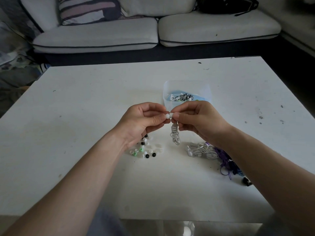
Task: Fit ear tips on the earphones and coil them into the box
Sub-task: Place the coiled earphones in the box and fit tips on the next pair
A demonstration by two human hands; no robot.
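Table (85, 116): lying white before a sofa (102, 38).
Left hand (141, 123): pinching white tip (167, 116).
Right hand (199, 121): gripping earbud, cord (175, 136) dangling.
Box (185, 86): sitting just behind.

view: single, head-worn, wide-angle. position: above the near edge of the desk (85, 116). facing: forward and down, toward the sofa (95, 36). range: close; left hand (141, 120) and right hand (199, 120) mid-frame.

White table (102, 103), white, green and black ear tips (141, 149), purple cords (223, 159).
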